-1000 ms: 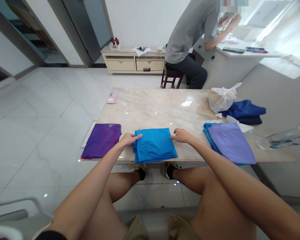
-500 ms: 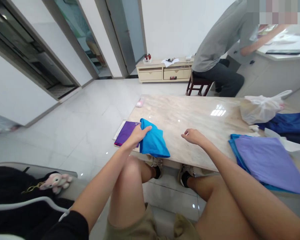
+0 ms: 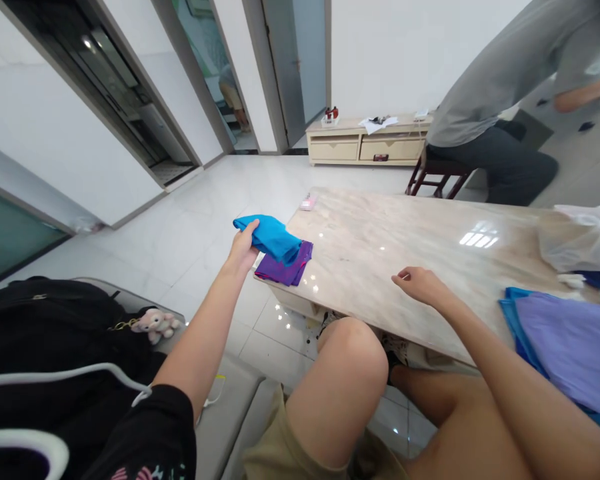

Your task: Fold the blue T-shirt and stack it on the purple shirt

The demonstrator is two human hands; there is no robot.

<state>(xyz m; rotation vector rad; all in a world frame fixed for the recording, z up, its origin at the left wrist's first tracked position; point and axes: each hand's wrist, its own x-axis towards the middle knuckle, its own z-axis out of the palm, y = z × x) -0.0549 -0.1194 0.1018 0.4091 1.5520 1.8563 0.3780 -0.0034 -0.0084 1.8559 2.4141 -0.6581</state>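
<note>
Bright blue cloth (image 3: 270, 238) sits gripped in the curled fingers of the left hand (image 3: 243, 248), raised just above folded purple cloth (image 3: 285, 265) at the pale marble table's (image 3: 380, 247) corner; the right hand (image 3: 420, 285) is loosely open, empty.
</note>
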